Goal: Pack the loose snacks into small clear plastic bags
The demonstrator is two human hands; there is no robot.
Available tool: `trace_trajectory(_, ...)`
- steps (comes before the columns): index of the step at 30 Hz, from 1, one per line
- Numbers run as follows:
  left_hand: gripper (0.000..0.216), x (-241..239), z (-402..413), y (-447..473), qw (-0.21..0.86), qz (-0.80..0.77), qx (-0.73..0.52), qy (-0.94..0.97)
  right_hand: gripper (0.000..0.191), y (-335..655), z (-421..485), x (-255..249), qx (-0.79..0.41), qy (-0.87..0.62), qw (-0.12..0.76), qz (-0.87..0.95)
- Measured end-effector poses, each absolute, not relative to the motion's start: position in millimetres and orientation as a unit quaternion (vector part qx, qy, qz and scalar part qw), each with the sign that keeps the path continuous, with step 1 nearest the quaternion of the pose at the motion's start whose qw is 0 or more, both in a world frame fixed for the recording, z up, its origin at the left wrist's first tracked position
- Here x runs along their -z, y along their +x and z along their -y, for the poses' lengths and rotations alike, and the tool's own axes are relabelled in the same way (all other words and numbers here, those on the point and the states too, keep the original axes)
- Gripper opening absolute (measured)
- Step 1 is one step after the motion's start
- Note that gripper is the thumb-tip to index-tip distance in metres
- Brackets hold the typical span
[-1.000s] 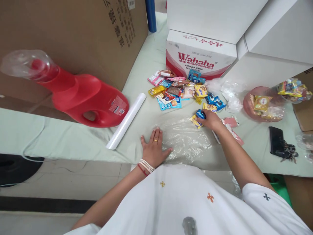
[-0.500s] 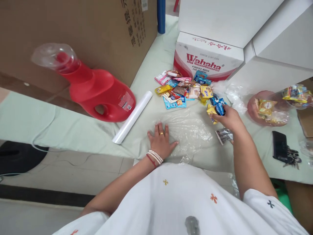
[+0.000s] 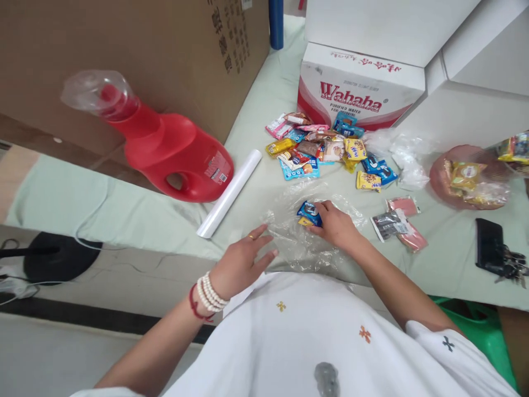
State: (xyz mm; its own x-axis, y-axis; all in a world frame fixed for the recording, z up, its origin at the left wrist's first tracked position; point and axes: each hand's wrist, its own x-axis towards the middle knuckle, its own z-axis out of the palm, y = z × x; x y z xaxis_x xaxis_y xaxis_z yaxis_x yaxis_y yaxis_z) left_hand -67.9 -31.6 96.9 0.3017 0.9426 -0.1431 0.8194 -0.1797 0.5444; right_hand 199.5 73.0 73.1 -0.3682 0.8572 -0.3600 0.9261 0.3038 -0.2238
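My right hand [image 3: 336, 226] grips small snack packets [image 3: 309, 213], a blue one with a bit of yellow showing below it. They are over a clear plastic bag [image 3: 289, 242] spread flat on the table's near side. My left hand [image 3: 243, 259] is open, fingers apart, at the bag's left edge and holds nothing. Beyond the bag lies a pile of wrapped snacks [image 3: 308, 148] in several colours. A yellow packet [image 3: 368, 181] and blue packets [image 3: 386, 172] sit at its right end. Further right, a dark packet [image 3: 388, 224] rests among pink packets [image 3: 413, 238].
A red detergent bottle [image 3: 177, 154] and a white roll [image 3: 229, 194] are at left, beside a large brown carton [image 3: 136, 49]. The Wahaba carton [image 3: 359, 88] stands behind the pile. At right are a pink bowl [image 3: 440, 179] with snacks, a phone [image 3: 490, 245] and keys [image 3: 514, 264].
My right hand has moved left from the snack pile to above the clear bag, carrying packets. My left hand has lifted off the bag and drawn back to the left.
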Motion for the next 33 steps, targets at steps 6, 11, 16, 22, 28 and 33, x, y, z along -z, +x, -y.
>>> trace_trajectory(6, 0.038, -92.2, -45.9, -40.8, 0.176, -0.463, -0.160, 0.854, 0.055, 192.7, -48.2, -67.1, 0.189, 0.565, 0.049, -0.802)
trace_trajectory(11, 0.046, -35.9, -73.6, -28.2, 0.199, -0.456, -0.039, 0.866, 0.059, 207.0, -49.4, -54.4, 0.202, 0.543, 0.037, -0.814)
trace_trajectory(16, 0.050, -25.4, -15.8, -43.5, 0.190, -0.530, -0.072, 0.823, 0.064, 234.5, -88.6, -61.2, 0.241, 0.427, 0.061, -0.869)
trace_trajectory(22, 0.043, -29.6, 22.2, -64.5, 0.165, -0.457, -0.130, 0.865, 0.073, 263.0, -67.4, -92.6, 0.253, 0.421, 0.019, -0.871)
trace_trajectory(28, 0.028, -15.4, -4.1, -66.6, 0.239, -0.402, -0.118, 0.876, 0.031, 279.6, 23.8, -52.8, 0.253, 0.436, -0.032, -0.863)
trace_trajectory(33, 0.029, -30.7, -43.9, -68.5, 0.306, -0.376, -0.148, 0.862, 0.029, 277.1, 24.5, -48.4, 0.323, 0.505, -0.110, -0.793)
